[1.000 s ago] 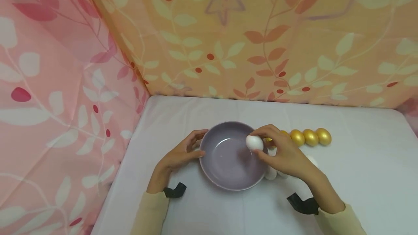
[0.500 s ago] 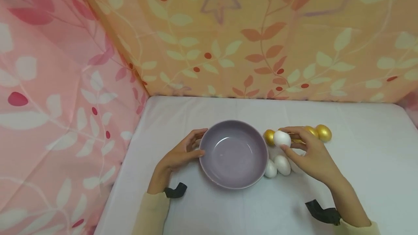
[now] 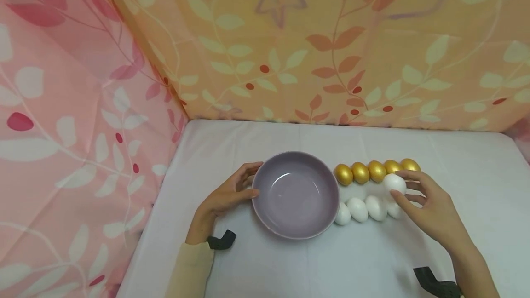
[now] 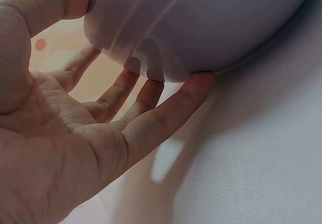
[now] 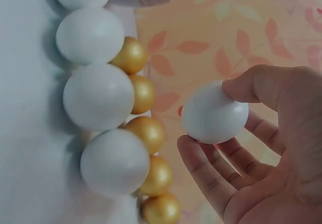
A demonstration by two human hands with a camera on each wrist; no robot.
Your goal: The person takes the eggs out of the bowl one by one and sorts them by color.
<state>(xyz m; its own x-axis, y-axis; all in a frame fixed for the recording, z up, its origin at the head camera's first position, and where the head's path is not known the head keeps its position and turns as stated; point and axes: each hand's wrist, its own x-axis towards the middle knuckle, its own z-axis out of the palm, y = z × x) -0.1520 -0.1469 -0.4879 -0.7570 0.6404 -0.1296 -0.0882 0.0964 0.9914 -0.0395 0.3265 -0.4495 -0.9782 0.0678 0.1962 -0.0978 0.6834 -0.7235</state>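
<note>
My left hand point(image 3: 229, 192) holds the side of a round mauve bowl point(image 3: 296, 217). Its thumb lies at the rim, and in the left wrist view the fingertips point(image 4: 204, 80) press the bowl's outer wall low down. Nothing lies inside the bowl. My right hand point(image 3: 432, 208) pinches a white egg point(image 3: 393, 183) between thumb and fingers, raised over the right part of the egg rows. The right wrist view shows that egg point(image 5: 211, 114) apart from the others. Below it runs a row of white eggs point(image 3: 358, 209), partly covered by the hand at its right end.
Behind the white row, several gold eggs point(image 3: 360, 172) form a second row right of the bowl. Both rows stand on a white-covered table point(image 3: 265, 266). A patterned orange cloth point(image 3: 248, 49) hangs behind, with a pink cloth point(image 3: 83, 118) on the left.
My right hand has carried the white egg rightward from over the bowl to above the right part of the rows, uncovering most eggs. The left hand and bowl stay in place.
</note>
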